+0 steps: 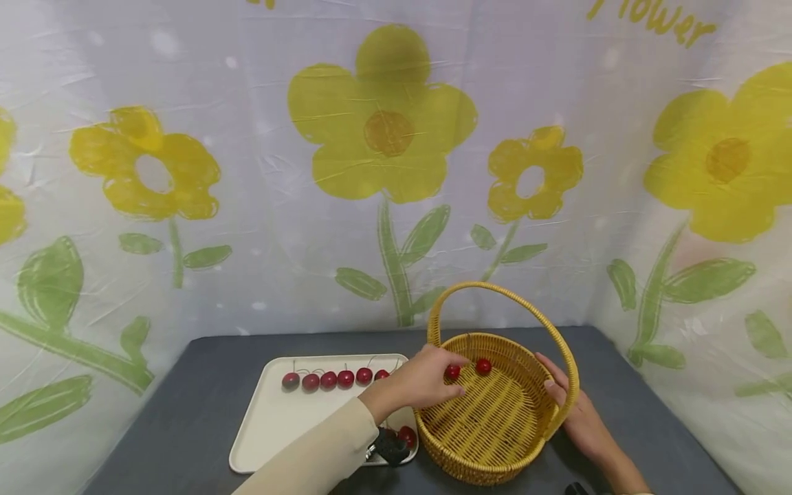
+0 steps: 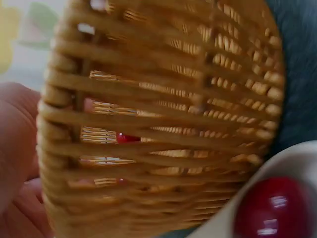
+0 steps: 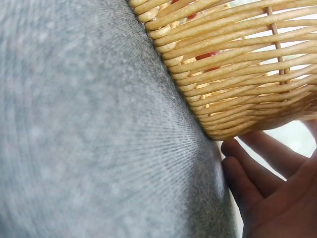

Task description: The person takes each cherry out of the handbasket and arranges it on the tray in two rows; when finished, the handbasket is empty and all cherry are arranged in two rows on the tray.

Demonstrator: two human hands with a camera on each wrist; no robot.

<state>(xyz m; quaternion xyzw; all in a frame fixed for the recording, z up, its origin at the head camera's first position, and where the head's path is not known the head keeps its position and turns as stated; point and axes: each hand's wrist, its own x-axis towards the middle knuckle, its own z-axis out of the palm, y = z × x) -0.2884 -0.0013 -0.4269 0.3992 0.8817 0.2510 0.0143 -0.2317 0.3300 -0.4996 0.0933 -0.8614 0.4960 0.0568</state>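
Note:
My left hand reaches over the left rim of a yellow wicker basket, thumb and forefinger spread apart. One red cherry shows in the gap between them, and another cherry lies near the basket's back wall. In the left wrist view, red shows through the weave of the basket. My right hand holds the basket's right side, a fingertip over the rim. In the right wrist view, fingers of the right hand lie along the outside of the basket.
A cream tray stands left of the basket, with several stemmed cherries in a row along its back. More cherries lie at its front right corner. The arched basket handle rises above the rim. Behind hangs a flower-printed curtain.

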